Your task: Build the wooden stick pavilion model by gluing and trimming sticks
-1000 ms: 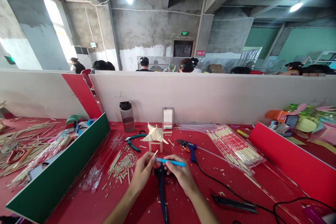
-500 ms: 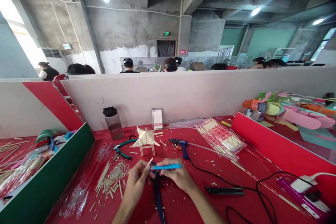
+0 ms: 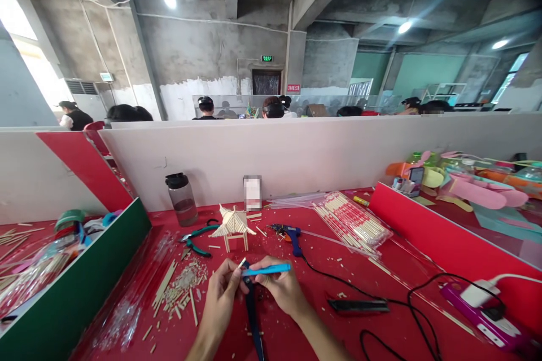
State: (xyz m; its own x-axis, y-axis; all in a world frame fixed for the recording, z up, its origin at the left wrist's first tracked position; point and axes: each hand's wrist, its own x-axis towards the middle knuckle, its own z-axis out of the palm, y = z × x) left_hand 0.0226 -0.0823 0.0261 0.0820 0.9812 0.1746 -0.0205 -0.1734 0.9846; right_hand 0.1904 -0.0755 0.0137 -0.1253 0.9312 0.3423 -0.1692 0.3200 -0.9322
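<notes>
My left hand pinches a short wooden stick between thumb and fingers, its pale end pointing up. Closed around a slim light-blue tool, shaped like a craft knife, is my right hand; the tool's tip meets the left fingers and I cannot make it out. Below both hands a long dark-blue tool lies on the red table, its upper part partly covered. Just beyond stands a small pavilion model of wooden sticks, upright on thin legs.
Teal-handled pliers and a water bottle stand left of the model. Stick offcuts lie by my left hand. To the right are a blue glue gun with its cord, bundled sticks, a black object and a purple power strip.
The view has shifted slightly. Both hands keep their grip on the stick and the blue tool, almost in place.
</notes>
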